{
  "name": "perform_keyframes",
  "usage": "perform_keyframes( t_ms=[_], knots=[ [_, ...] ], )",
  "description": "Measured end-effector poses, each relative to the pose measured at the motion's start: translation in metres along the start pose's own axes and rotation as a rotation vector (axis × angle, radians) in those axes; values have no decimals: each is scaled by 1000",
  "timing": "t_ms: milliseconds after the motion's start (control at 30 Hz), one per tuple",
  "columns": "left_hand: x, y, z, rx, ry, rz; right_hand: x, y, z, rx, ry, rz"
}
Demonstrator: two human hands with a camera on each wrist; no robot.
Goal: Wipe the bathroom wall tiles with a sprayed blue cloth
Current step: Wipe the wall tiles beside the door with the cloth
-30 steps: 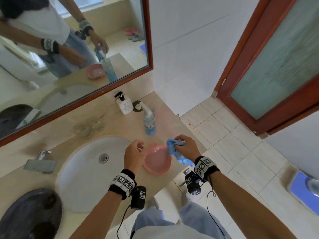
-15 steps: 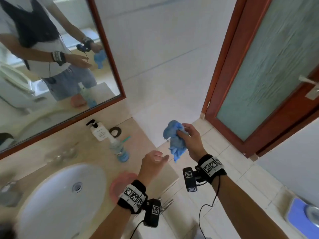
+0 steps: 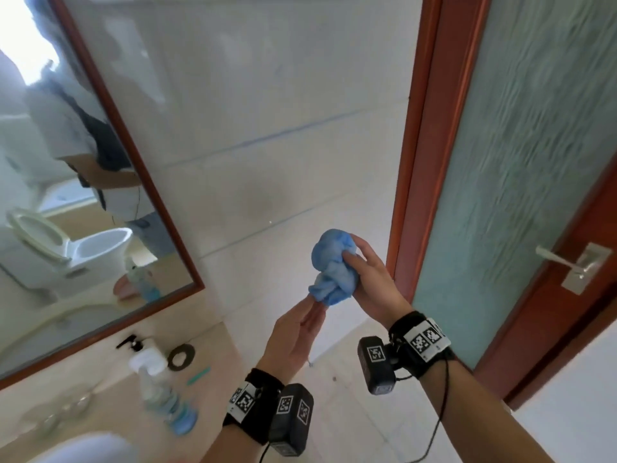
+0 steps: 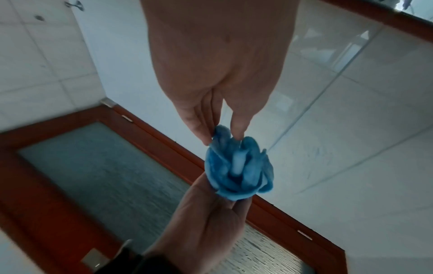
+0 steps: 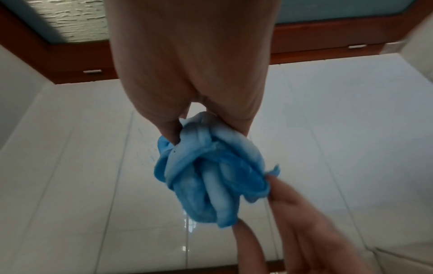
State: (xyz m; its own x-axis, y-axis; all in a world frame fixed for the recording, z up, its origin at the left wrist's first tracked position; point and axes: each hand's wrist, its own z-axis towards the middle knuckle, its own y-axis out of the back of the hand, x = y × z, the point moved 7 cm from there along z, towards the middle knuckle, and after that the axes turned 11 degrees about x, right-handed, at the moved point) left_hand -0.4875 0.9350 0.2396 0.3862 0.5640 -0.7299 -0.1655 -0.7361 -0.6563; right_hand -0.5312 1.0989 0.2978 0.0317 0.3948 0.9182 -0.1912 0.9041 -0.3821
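Head view. The right hand (image 3: 369,279) held the bunched cloth (image 3: 332,269) in front of the white wall tiles (image 3: 267,111), between the mirror (image 3: 66,195) and the door (image 3: 521,162); its fingers were curled round the bundle from the right. The left hand (image 3: 293,335) reached up from below, its fingers nearly straight, with their tips at the cloth's lower end. Below, on the tabletop (image 3: 100,389), stood a spray bottle (image 3: 167,402) and a soap dispenser (image 3: 143,354), both blurred. A lever handle (image 3: 574,265) showed on the door.

Left wrist view. The left hand (image 4: 218,64) pointed away from the camera; thumb and fingers (image 4: 196,124) pinched a fold at the near edge of the cloth (image 4: 239,166). The right hand (image 4: 206,218) gripped the far side of the bundle. Tiles (image 4: 351,129) and door (image 4: 105,176) lay behind.

Right wrist view. The right hand (image 5: 192,74) clasped the cloth (image 5: 211,170) at its top, thumb and fingers pressed into the folds. The left hand (image 5: 304,231), blurred, met the bundle's far corner with its fingertips. The tiles (image 5: 93,166) filled the background, well apart from the cloth as far as could be judged.
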Motion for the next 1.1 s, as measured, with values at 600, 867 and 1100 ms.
perform_keyframes(
  t_ms=[600,867,1100],
  knots=[
    [-174,-58,285,94,-265,219,50,64,293,59,-106,-144],
    [-224,-135,372,55,-324,168,153,142,371,-150,22,-75],
    [-302,-202,393,-370,-768,1035,327,220,454,-326,537,-521]
  ],
)
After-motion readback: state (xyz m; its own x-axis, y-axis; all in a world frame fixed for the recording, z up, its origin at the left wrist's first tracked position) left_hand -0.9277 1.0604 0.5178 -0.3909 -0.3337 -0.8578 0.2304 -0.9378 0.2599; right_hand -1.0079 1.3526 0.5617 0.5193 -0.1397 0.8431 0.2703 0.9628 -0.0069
